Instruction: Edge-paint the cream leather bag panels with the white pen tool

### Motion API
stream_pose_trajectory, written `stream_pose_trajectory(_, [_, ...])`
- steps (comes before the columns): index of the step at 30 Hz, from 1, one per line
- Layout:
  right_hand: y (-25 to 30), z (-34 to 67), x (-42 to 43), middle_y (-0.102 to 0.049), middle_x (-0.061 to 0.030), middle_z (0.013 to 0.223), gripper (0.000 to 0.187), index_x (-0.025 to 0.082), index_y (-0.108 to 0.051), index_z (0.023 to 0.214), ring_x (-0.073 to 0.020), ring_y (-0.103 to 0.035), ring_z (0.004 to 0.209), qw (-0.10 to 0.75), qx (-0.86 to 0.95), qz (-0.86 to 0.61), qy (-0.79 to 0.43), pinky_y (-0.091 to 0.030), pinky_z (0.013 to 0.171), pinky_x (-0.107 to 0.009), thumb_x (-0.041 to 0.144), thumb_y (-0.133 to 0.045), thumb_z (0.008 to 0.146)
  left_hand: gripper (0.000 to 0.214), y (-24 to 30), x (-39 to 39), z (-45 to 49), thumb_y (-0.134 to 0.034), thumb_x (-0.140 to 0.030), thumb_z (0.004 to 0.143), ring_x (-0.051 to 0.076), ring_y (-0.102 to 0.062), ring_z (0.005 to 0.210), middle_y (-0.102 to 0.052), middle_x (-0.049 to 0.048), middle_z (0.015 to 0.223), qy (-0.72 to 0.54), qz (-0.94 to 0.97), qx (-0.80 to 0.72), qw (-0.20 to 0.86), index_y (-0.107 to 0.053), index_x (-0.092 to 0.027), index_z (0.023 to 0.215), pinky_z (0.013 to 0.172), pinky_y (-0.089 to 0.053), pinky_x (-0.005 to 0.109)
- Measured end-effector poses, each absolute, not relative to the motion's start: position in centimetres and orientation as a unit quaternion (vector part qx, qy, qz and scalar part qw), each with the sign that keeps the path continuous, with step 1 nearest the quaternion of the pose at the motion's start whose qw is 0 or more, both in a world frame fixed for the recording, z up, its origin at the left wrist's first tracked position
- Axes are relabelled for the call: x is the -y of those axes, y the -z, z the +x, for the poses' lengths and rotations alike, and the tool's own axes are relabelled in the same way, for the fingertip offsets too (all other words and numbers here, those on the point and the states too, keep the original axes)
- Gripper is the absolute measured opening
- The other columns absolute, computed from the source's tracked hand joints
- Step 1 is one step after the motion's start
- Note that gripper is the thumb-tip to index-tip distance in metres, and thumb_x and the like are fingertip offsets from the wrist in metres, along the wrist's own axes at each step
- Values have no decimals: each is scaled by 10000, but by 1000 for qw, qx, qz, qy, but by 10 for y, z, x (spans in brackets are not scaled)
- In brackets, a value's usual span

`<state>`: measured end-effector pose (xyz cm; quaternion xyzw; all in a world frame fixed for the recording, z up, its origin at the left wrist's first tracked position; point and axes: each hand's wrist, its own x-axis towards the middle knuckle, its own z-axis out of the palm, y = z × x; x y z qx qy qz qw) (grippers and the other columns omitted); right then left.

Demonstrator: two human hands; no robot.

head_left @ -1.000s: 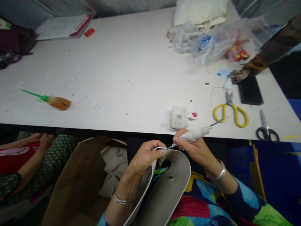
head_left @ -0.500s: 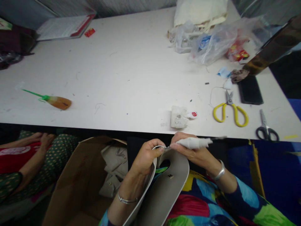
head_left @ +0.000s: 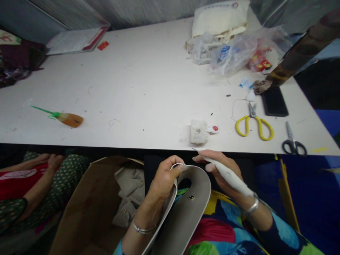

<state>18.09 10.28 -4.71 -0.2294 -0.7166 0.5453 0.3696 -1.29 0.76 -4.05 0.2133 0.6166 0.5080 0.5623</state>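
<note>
My left hand is closed on the curved top edge of a pale grey leather piece that lies over my lap below the table edge. A small metal stud sits on the leather. My right hand grips a white-wrapped pointed tool, its tip near the table edge and its back end lying along my wrist. The two hands are close together, just apart.
The white table carries yellow scissors, black scissors, a phone, a white block, plastic bags and a green-nozzled glue bottle. An open cardboard box with pale leather pieces stands at my left knee. Another person sits left.
My right hand has swung the white tool round: its back end pointed right over the table edge, and now it lies back along my wrist. The tip has left the leather edge.
</note>
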Motion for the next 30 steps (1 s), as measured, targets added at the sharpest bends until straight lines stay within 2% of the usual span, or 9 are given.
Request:
stream_pose_trajectory(3, [52,176,-97,-767,-26,1137,258,298,-642,1307,-181,-736,1031,321,687,-260,-599,-560,880,-277,332,-592,1056,180,39,-5,-11,-703,-327,811,130,-454,671,-550,-20,705,-489,273,-642,524,-622,-169,787,652,-364,269])
stream_pose_trajectory(7, [49,165,-89,-716,-12,994,142,244,-678,1096,-147,-668,839,263,704,-272,-601,-502,734,-244,361,-637,1025,144,35,-4,-8,-672,-304,814,152,-492,736,-577,-6,748,-467,315,-669,484,-627,-170,783,709,-392,285])
stream_pose_trajectory(12, [43,162,-84,-579,51,813,185,234,-607,1001,-104,-512,686,228,722,-296,-582,-401,635,-226,362,-733,957,159,27,-5,-5,-648,-313,843,170,-532,753,-623,14,768,-429,358,-682,471,-662,-157,812,724,-409,300])
stream_pose_trajectory(17, [43,159,-86,-576,60,820,234,240,-572,996,-105,-508,699,220,724,-288,-587,-383,629,-220,371,-756,931,102,23,-3,-5,-686,-222,810,163,-539,798,-619,1,828,-444,370,-648,495,-626,-171,875,745,-422,293])
stream_pose_trajectory(23, [41,144,-92,-610,39,864,215,240,-577,1027,-130,-547,739,199,723,-256,-610,-408,659,-235,387,-714,951,248,25,-1,-14,-769,-187,787,165,-596,906,-661,14,943,-486,343,-581,555,-624,-179,987,824,-455,288])
stream_pose_trajectory(27, [31,136,-89,-587,40,796,108,233,-608,1017,-126,-520,684,230,782,-230,-531,-382,647,-244,318,-662,979,343,18,6,-31,-844,-173,686,184,-637,963,-695,38,996,-538,309,-536,572,-680,-162,987,885,-481,303])
stream_pose_trajectory(30, [27,128,-86,-563,35,768,100,232,-618,999,-131,-500,673,254,813,-225,-473,-367,646,-256,322,-656,982,343,12,20,-47,-833,-224,744,189,-650,990,-700,60,1056,-559,291,-545,553,-701,-148,1051,902,-498,326])
